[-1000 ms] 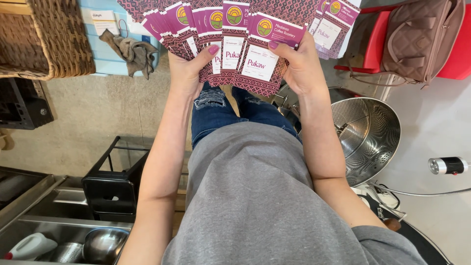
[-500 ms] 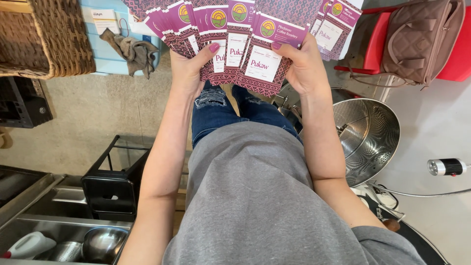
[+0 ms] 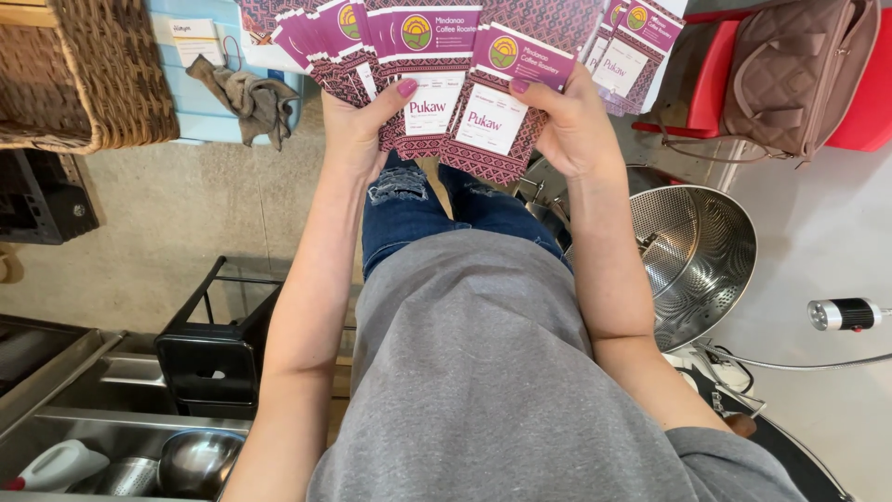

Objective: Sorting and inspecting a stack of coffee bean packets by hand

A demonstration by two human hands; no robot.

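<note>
Seen from the head camera, looking straight down the person's grey shirt and torn blue jeans, both hands are raised in front of the body and share a fan of flat purple pouches (image 3: pixel 437 74) with patterned borders, round yellow-and-green emblems and white labels. The left hand (image 3: pixel 358 130) has its grip pressed onto the left part of the fan, its thumb with a pink nail lying across the face of a middle pouch and its fingers hidden behind the stack. The right hand (image 3: pixel 576 130) pinches the frontmost pouch (image 3: pixel 506 107), thumb on its face near the label and fingers behind; this pouch sits tilted and overlaps the ones beside it. More pouches spread out past both hands toward the upper edge of the view, some cut off there. Below the right forearm stands a perforated steel bowl (image 3: pixel 697 260), close to the arm but apart from it. A brown quilted bag (image 3: pixel 790 74) rests on a red seat (image 3: pixel 869 102) at upper right. At upper left are a woven basket (image 3: pixel 111 74) and a crumpled grey cloth (image 3: pixel 246 98) on a pale blue surface. A black crate (image 3: pixel 209 358) stands by the left arm, with a round metal bowl (image 3: pixel 200 460) beneath it.
</note>
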